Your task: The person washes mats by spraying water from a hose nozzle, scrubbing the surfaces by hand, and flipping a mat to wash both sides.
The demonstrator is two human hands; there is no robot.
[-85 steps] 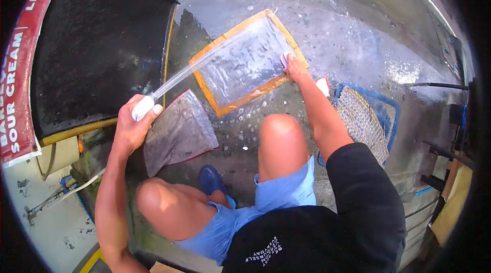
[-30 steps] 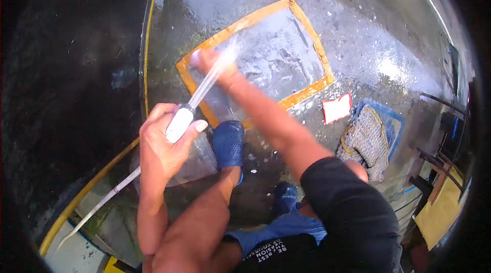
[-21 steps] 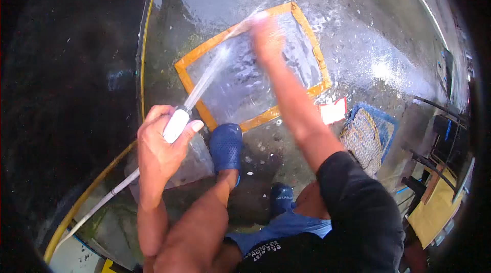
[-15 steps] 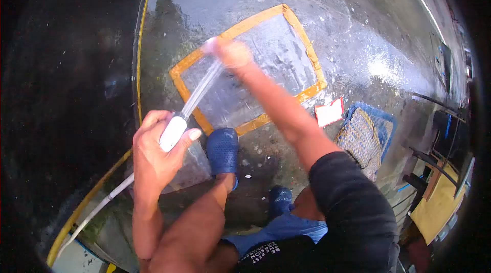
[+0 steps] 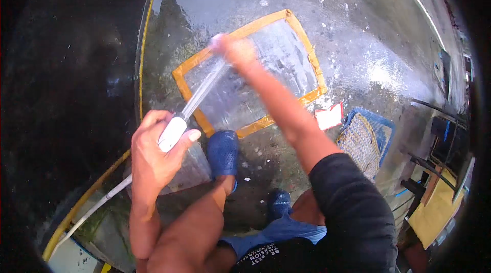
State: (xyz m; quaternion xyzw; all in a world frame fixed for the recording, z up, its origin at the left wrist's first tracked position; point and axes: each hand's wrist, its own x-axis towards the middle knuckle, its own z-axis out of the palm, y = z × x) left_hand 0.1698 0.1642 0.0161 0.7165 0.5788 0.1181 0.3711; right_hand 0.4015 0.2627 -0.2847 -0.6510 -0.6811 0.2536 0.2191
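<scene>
My left hand (image 5: pixel 151 158) is wrapped round a white spray nozzle (image 5: pixel 173 134), with a pale hose (image 5: pixel 110 195) running back from the wrist. Clear streams of water (image 5: pixel 207 89) shoot from the nozzle toward my right hand (image 5: pixel 239 52), which is blurred by motion. A small pale lilac thing (image 5: pixel 218 41) shows at its fingers, too smeared to name. Below my right hand, a grey sheet with an orange-taped border (image 5: pixel 266 119) lies wet on the concrete. The hand and forearm hide part of it.
My blue clog (image 5: pixel 223 153) stands at the sheet's near edge, the other clog (image 5: pixel 279 204) behind it. Right of the sheet lie a red-edged white packet (image 5: pixel 329 116) and a woven mat (image 5: pixel 360 137) on a blue mesh piece (image 5: pixel 387 132). A yellow edge (image 5: pixel 146 43) borders the left.
My right hand has shifted slightly right over the sheet, still blurred. My left hand keeps its hold on the nozzle, and the water still streams. The view has tilted a little.
</scene>
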